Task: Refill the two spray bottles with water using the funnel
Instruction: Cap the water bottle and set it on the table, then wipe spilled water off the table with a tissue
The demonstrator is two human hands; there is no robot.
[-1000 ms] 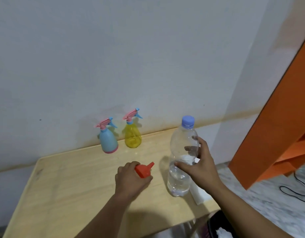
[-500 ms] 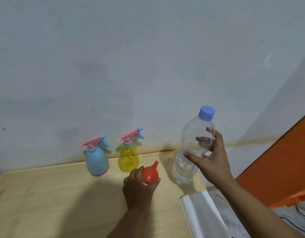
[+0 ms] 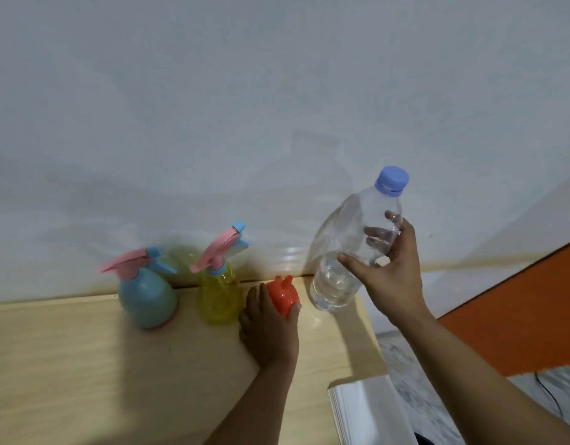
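Two small spray bottles stand against the wall at the back of the wooden table: a blue one with a pink trigger and a yellow one to its right. My left hand grips a red funnel just right of the yellow bottle, spout pointing up. My right hand holds a clear water bottle with a purple cap, tilted and lifted near the table's back right corner. Water fills only its lower part.
A stack of white paper lies at the table's front right edge. An orange panel stands to the right over a marbled floor with a black cable. The white wall runs directly behind the bottles.
Both hands have moved toward the back of the table: the funnel now sits beside the yellow bottle, and the water bottle has been lifted off the table and tilted. My view has come closer.
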